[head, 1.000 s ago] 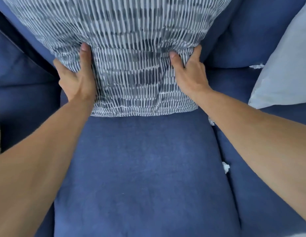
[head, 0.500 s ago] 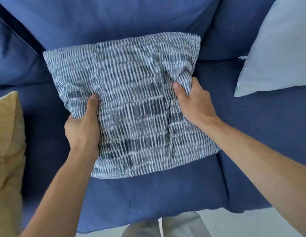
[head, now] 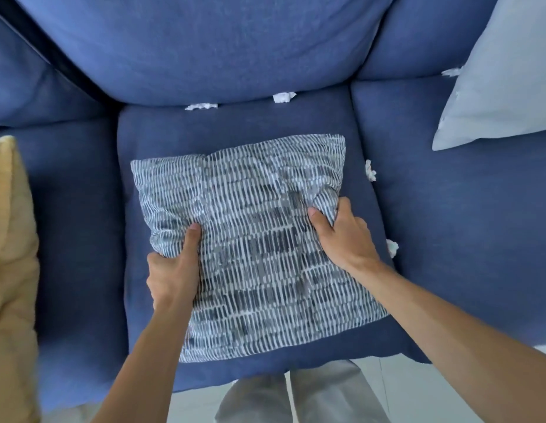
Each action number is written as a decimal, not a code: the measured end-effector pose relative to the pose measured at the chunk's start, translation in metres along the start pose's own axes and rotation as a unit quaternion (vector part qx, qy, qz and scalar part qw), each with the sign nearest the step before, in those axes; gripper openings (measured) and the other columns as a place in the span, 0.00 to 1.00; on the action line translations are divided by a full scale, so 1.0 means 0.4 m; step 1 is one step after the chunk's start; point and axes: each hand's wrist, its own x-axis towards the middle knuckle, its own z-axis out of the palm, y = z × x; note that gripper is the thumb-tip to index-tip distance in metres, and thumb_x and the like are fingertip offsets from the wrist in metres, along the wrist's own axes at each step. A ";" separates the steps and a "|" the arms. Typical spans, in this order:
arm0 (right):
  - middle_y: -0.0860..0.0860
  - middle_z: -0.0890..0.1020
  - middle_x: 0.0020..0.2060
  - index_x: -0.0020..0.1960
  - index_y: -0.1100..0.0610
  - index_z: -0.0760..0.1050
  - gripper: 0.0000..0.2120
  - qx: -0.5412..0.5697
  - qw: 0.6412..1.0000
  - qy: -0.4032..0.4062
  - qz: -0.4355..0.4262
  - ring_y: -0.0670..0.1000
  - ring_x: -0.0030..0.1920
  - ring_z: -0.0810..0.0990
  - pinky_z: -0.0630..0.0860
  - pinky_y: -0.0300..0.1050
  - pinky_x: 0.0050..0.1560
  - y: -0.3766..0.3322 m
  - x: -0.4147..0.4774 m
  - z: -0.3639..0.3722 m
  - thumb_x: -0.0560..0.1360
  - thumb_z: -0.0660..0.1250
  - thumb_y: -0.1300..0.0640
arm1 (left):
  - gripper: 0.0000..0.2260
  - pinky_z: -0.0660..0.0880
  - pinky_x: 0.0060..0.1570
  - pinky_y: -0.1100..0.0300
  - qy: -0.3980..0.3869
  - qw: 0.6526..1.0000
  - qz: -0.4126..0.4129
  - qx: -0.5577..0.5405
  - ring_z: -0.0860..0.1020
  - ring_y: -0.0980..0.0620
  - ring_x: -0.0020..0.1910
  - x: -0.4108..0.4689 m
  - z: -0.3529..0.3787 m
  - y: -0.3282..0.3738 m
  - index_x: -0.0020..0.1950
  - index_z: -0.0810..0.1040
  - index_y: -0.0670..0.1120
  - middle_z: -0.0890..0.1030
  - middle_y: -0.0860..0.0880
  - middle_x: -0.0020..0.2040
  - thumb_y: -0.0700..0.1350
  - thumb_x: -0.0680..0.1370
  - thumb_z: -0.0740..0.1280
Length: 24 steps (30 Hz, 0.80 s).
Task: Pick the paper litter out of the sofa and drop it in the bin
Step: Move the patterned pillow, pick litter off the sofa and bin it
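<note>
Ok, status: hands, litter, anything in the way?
Left hand and right hand grip patterned cushion. Paper scraps in sofa creases, untouched. Cushion ties up both hands.

Bright, soft, even light. Faint shadow under the striped blue-and-white fabric cushion (head: 253,254); dark gap upper left. Fisheye bends the blue fabric sofa (head: 204,50) seams toward frame edges. At left edge, yellow fabric cushion (head: 12,254) blurred.

Single head-worn wide-angle view. Looks forward and steeply down onto the sofa (head: 448,239) from just in front of it. Sits close: takes in one seat cushion (head: 235,123) whole, backrest (head: 204,50) at 12 o'clock, trouser legs (head: 326,395) and a strip of floor (head: 192,404) at 6 o'clock. Bows straight seams toward the edges.
</note>
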 end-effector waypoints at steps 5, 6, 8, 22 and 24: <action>0.55 0.70 0.65 0.70 0.57 0.61 0.39 -0.139 0.990 -0.019 0.012 0.58 0.64 0.71 0.73 0.54 0.55 -0.020 0.016 -0.070 0.72 0.59 0.29 | 0.50 0.64 0.67 0.39 -0.007 0.996 0.060 0.061 0.64 0.39 0.71 0.033 -0.038 0.019 0.78 0.51 0.48 0.61 0.45 0.75 0.71 0.66 0.67; 0.54 0.66 0.68 0.72 0.56 0.59 0.40 -0.164 0.986 -0.003 -0.004 0.58 0.67 0.68 0.71 0.56 0.60 -0.034 0.025 -0.087 0.71 0.61 0.30 | 0.48 0.61 0.69 0.37 -0.005 0.993 0.086 0.078 0.61 0.40 0.73 0.042 -0.046 0.034 0.78 0.51 0.49 0.58 0.45 0.77 0.70 0.67 0.67; 0.54 0.62 0.71 0.75 0.55 0.55 0.41 -0.190 0.980 0.030 -0.051 0.58 0.70 0.63 0.66 0.58 0.66 -0.076 0.048 -0.129 0.72 0.62 0.33 | 0.45 0.58 0.71 0.38 -0.005 0.983 0.152 0.102 0.58 0.41 0.75 0.056 -0.056 0.089 0.79 0.52 0.50 0.56 0.47 0.78 0.67 0.69 0.65; 0.55 0.46 0.78 0.79 0.51 0.42 0.40 -0.389 0.888 -0.012 -0.244 0.57 0.77 0.45 0.50 0.57 0.75 -0.283 0.414 -0.119 0.77 0.54 0.34 | 0.36 0.53 0.74 0.46 -0.035 0.783 0.445 0.433 0.53 0.41 0.77 0.297 0.143 0.485 0.79 0.49 0.52 0.53 0.44 0.79 0.64 0.77 0.59; 0.54 0.50 0.77 0.79 0.51 0.43 0.44 -0.411 0.870 0.001 -0.273 0.58 0.76 0.49 0.51 0.57 0.75 -0.296 0.466 -0.109 0.74 0.56 0.31 | 0.36 0.53 0.74 0.46 -0.014 0.763 0.474 0.440 0.56 0.41 0.76 0.337 0.165 0.503 0.79 0.51 0.52 0.56 0.42 0.78 0.64 0.77 0.60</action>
